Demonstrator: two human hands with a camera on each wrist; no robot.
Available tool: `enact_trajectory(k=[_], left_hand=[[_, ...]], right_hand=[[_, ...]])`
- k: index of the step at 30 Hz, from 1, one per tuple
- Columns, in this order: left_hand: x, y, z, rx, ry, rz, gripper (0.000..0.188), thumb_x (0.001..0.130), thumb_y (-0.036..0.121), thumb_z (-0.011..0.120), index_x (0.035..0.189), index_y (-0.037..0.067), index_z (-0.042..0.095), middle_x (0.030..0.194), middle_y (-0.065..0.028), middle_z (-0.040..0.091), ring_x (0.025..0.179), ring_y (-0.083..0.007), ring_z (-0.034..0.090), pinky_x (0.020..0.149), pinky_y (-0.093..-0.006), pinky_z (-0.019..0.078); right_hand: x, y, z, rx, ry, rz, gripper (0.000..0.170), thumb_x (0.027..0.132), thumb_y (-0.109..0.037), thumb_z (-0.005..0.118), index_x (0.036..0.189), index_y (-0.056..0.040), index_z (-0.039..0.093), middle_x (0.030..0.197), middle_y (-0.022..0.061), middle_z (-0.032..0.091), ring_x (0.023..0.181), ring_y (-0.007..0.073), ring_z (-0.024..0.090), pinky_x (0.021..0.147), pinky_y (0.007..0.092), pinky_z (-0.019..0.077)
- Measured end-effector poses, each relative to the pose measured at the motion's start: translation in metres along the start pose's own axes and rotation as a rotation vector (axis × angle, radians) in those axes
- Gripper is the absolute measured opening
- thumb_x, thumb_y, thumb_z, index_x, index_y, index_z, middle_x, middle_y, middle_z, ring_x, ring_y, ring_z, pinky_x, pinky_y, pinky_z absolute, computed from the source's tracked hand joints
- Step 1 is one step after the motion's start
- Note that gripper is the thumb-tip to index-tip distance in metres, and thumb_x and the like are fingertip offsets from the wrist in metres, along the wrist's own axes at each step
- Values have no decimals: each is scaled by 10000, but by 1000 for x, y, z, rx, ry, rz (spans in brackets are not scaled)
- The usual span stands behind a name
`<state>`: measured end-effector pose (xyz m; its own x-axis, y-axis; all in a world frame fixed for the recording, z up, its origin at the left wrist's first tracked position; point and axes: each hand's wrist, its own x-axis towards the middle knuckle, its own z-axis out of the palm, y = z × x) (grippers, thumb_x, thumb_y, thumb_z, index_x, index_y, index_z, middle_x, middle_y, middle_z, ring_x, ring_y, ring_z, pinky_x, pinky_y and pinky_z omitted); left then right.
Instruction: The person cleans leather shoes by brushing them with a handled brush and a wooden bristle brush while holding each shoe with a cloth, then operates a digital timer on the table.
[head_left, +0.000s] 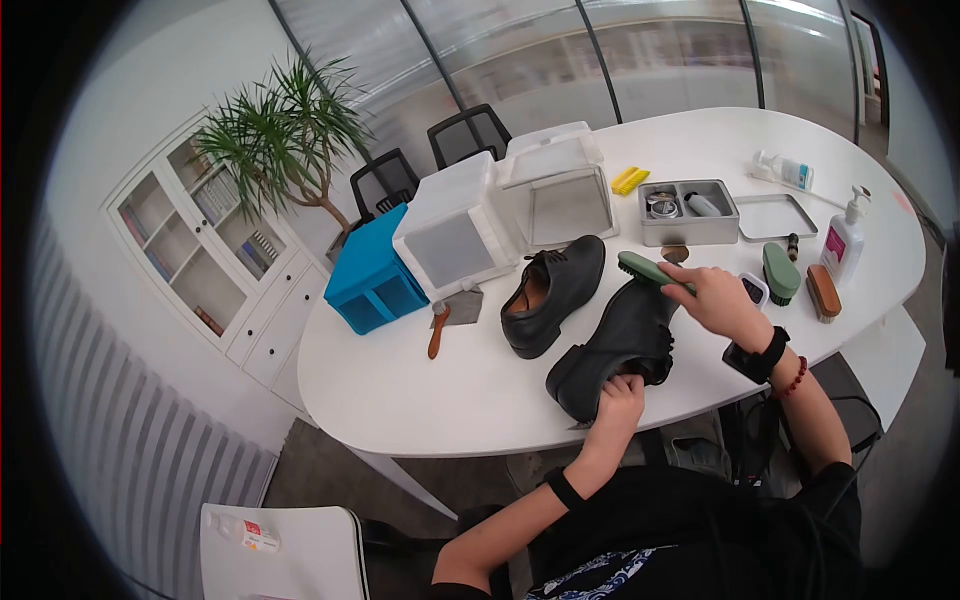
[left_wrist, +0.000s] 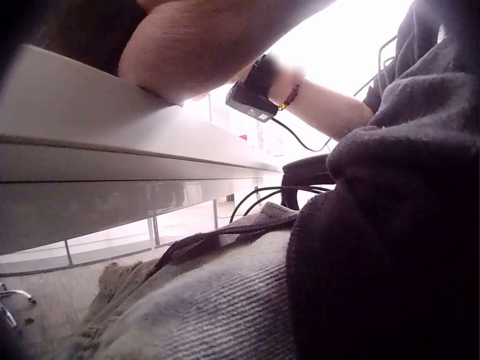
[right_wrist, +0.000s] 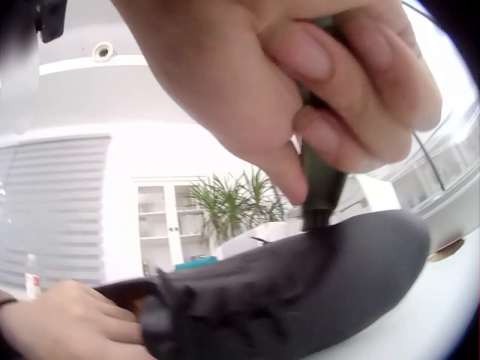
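Note:
In the head view my right hand (head_left: 728, 303) grips a green-handled brush (head_left: 648, 268) over the toe of a black lace-up shoe (head_left: 612, 345). Seen from the right wrist, the fingers of my right hand (right_wrist: 330, 90) wrap the green handle (right_wrist: 322, 176), and its bristle end meets the upper of the shoe (right_wrist: 360, 262) near the toe. My left hand (head_left: 622, 398) holds the same shoe by its heel opening, fingers partly inside. The matching shoe (head_left: 560, 290) stands just to the left. In the left wrist view the left hand (left_wrist: 187, 49) shows only in part.
A metal tray box (head_left: 690, 232), a yellow packet (head_left: 630, 180), a green brush (head_left: 780, 275), a brown brush (head_left: 824, 293) and a pump bottle (head_left: 845, 240) stand at right. A wooden-handled tool (head_left: 437, 332), a blue bin (head_left: 372, 280) and white boxes (head_left: 450, 225) are at left.

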<state>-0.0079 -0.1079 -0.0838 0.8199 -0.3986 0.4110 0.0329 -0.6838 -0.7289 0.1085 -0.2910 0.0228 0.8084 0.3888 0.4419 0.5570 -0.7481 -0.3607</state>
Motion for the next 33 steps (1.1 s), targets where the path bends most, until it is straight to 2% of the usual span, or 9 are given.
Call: enact_trajectory(k=[5,8,10,17,21,23,26,28,33], left_hand=[[-2,0,-1,-17,13,5,134,876,171,590,985,94,587,770,8,557,688,-114,571,635,-259,422],[-2,1,-1,46,17,19,106,899,168,570,986,112,589,786,19,561,695,-103,569,638,-253,425],[-2,2,2,-12,18,-14,220,847,161,610,1040,55,601,785,-10,554,678,-129,570,626,-256,433],[1,-3,-5,-28,-16,13,109,868,145,593,963,96,576,749,-2,553,692,-127,582,633,-265,432],[0,-1,-4,-28,-3,2,108,864,147,596,955,90,582,748,-3,554,687,-126,581,637,-267,432],[-1,-1,-3,-27,-1,15,111,862,146,598,956,88,585,750,-4,555,685,-126,581,637,-267,432],[-2,2,-2,-53,4,5,129,856,145,599,969,83,593,752,-5,556,692,-129,583,635,-262,433],[-2,0,-4,66,14,33,151,851,150,600,984,78,597,761,-10,559,704,-133,584,637,-253,437],[-2,0,-4,-48,1,-3,160,842,156,617,978,78,587,763,-14,553,709,-131,579,643,-253,440]], right_hand=[[-28,-55,-5,183,-151,-255,389,919,-305,676,1288,-181,674,741,187,679,705,404,670,650,484,536],[-41,-83,1,115,-211,-187,399,924,-341,672,1308,-230,676,739,186,686,673,398,667,632,478,536],[-37,-71,3,101,-182,-195,393,930,-360,666,1303,-239,680,737,181,686,675,394,670,627,478,537],[0,1,-6,-1,-38,-36,396,951,-387,651,1309,-220,685,733,179,675,695,394,659,663,473,522],[0,0,0,-26,82,2,383,945,-325,663,1302,-187,684,738,187,673,694,404,654,663,482,518],[-10,-28,-1,-41,5,-9,386,939,-273,661,1305,-150,663,725,208,663,687,399,660,654,484,526],[-34,-64,5,103,-78,-255,353,915,-251,656,1258,-171,639,664,155,659,643,393,668,593,491,530],[-42,-79,1,93,-144,-235,382,912,-295,670,1283,-204,675,683,166,667,644,390,669,595,482,534],[-21,-41,-6,87,-138,-196,385,935,-400,665,1280,-235,706,708,174,671,655,387,651,617,453,520]])
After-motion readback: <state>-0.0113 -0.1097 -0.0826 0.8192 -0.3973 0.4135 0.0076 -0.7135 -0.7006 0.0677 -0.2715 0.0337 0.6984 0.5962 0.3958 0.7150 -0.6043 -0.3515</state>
